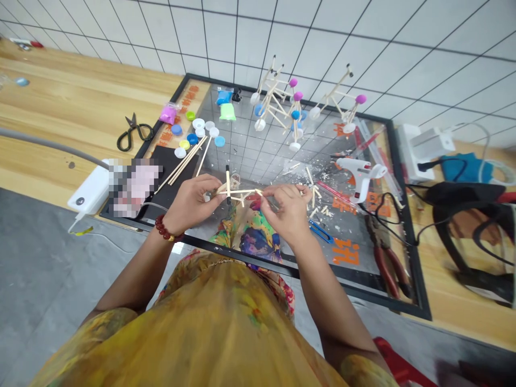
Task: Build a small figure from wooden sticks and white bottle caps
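Between my two hands is a small frame of wooden sticks (242, 192), with one crosspiece tipped in black. My left hand (194, 200), a beaded bracelet at its wrist, pinches the frame's left end. At the other end, the fingertips of my right hand (288, 207) are closed on the frame. The frame is held above a dark glossy board (242, 126). Just right of my right hand lie cut stick pieces (318, 201) and a blue-handled cutter (321, 232). Finished-looking stick models (278, 102) with bottle-cap wheels and coloured balls stand at the back.
Bottle caps (199, 123), long sticks (185, 161) and a phone (139, 185) lie left, with black scissors (133, 131) beyond. On the right are a white glue gun (360, 174), pliers (387, 258), a power strip (415, 156) and cables. A tiled wall (322, 37) rises behind.
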The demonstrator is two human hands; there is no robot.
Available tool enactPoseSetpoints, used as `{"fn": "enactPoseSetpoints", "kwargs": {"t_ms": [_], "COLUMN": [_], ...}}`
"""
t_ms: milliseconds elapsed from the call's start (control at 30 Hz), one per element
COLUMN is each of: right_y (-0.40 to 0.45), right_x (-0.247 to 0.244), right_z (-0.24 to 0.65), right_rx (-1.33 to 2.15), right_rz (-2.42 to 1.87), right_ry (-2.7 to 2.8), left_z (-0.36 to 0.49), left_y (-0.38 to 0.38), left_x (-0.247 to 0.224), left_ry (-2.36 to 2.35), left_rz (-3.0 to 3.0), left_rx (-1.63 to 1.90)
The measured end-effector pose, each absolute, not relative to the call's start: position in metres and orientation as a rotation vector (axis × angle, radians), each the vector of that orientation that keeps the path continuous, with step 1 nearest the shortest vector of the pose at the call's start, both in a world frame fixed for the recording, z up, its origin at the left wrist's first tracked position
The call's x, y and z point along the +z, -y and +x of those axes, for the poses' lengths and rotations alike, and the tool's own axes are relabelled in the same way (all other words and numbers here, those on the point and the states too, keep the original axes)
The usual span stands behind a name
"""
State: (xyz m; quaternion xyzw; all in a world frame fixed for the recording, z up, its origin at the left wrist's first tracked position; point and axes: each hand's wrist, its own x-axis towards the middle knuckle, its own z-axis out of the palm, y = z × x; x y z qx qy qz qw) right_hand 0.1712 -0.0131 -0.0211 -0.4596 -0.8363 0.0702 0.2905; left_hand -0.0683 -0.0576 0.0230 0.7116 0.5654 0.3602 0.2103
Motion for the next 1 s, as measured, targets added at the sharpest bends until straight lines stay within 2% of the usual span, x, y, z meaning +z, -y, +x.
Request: {"fn": "enactPoseSetpoints", "kwargs": {"t_ms": [433, 733, 1000], "right_y": [0.012, 0.013, 0.022], "right_x": [-0.026, -0.030, -0.020], "right_z": [0.173, 0.171, 0.176], "right_rx": [0.295, 0.331, 0.186], "right_rz": [-1.195, -1.185, -1.143], "right_ry": [2.083, 2.214, 2.344], "left_z": [-0.060, -0.066, -0.070], "left_y": [0.052, 0.057, 0.032], "left_x": [0.009, 0.012, 0.011], "left_ry": [-1.530, -1.620, -1.724], "left_rz": [1.925, 1.946, 1.915], "left_rx": [1.084, 1.088, 1.341]}}
